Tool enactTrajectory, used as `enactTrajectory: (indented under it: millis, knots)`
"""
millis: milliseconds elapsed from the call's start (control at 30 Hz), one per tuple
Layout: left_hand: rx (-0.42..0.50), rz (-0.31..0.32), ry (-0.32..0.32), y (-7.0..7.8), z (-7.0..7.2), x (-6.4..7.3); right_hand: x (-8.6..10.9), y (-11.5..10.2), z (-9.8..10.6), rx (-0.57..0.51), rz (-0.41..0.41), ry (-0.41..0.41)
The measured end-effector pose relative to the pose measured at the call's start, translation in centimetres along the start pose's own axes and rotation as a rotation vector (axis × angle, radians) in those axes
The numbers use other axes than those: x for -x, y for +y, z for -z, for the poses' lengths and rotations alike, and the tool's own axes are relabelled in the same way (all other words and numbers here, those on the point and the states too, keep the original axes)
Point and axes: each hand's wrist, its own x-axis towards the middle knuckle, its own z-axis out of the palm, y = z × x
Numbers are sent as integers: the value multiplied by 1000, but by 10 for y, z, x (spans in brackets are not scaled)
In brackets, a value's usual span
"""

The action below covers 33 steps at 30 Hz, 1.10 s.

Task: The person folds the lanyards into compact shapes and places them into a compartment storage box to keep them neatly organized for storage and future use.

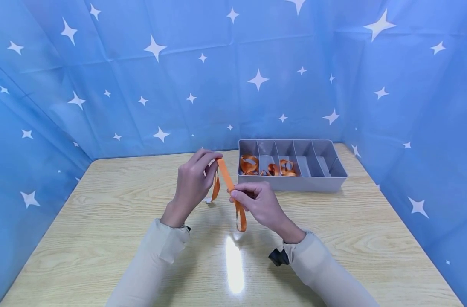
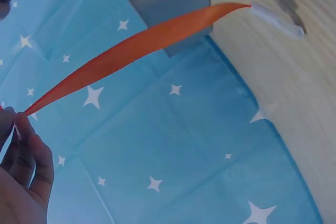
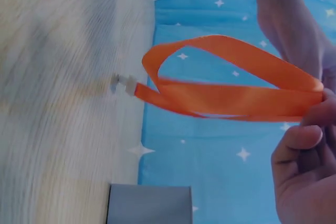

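Observation:
An orange lanyard (image 1: 226,174) is stretched between both hands above the table. My left hand (image 1: 195,179) pinches it at the upper end, and a tail with a whitish plastic fitting (image 2: 278,21) hangs below that hand. Lower and to the right, my right hand (image 1: 261,204) pinches the band between thumb and fingers, with a loop dangling beneath. In the right wrist view, the lanyard (image 3: 236,98) shows as a loop beside a straight length that ends in the fitting. The left wrist view shows the hanging tail and the left fingertips.
Behind the right hand stands a grey divided box (image 1: 294,183). Orange lanyards (image 1: 249,165) lie coiled in its left compartments, while the two at the right hold nothing visible. A blue star-patterned curtain (image 1: 202,85) borders the wooden table (image 1: 114,204).

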Motion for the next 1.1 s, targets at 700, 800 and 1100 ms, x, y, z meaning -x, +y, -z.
enactTrajectory:
  millis: [700, 800, 1100]
  knots:
    - [113, -9, 57, 25, 11, -22, 2, -11, 6, 105, 148, 20]
    - [168, 4, 55, 26, 12, -24, 0, -11, 7, 126, 160, 43]
    - [323, 41, 58, 29, 11, -27, -3, -5, 8, 178, 201, 105]
